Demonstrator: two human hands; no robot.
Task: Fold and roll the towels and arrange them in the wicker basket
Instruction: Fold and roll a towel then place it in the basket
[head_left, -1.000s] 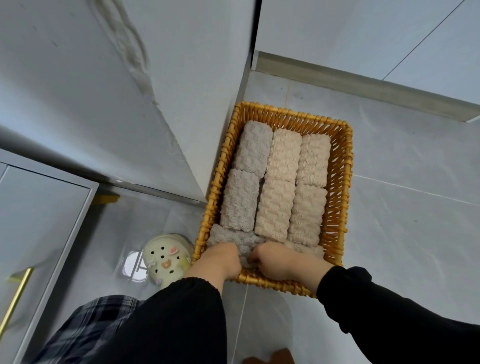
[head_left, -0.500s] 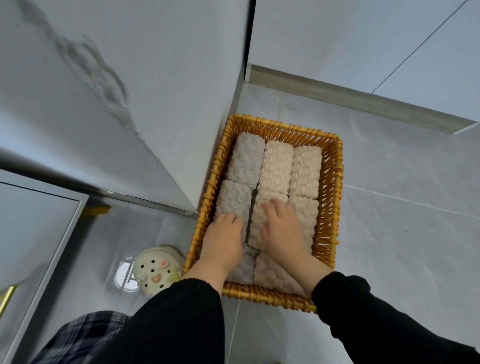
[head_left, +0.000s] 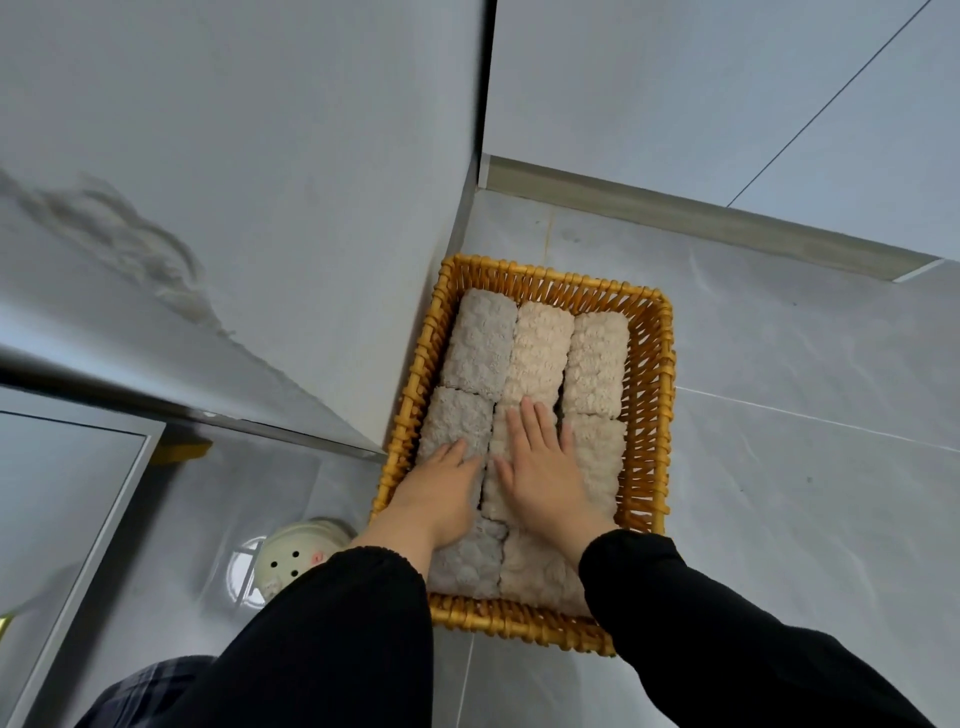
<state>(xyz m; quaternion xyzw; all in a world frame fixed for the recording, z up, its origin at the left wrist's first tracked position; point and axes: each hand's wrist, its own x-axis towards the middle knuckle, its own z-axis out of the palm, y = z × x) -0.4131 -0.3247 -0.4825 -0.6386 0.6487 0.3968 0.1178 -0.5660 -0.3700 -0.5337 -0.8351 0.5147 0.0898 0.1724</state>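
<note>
Now left hand (head_left: 437, 493) and right hand (head_left: 545, 467), grip wide, press towels (head_left: 540, 348) in wicker basket (head_left: 652, 395)

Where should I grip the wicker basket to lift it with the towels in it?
Take the wicker basket by its two short end rims, from above: both ends look free, while its left long side sits close against the white panel, likely leaving little finger room.

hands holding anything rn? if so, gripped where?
Nothing is held. Both hands lie flat with straight fingers: the left hand on a grey towel roll, the right hand on a beige towel roll in the basket.
</note>
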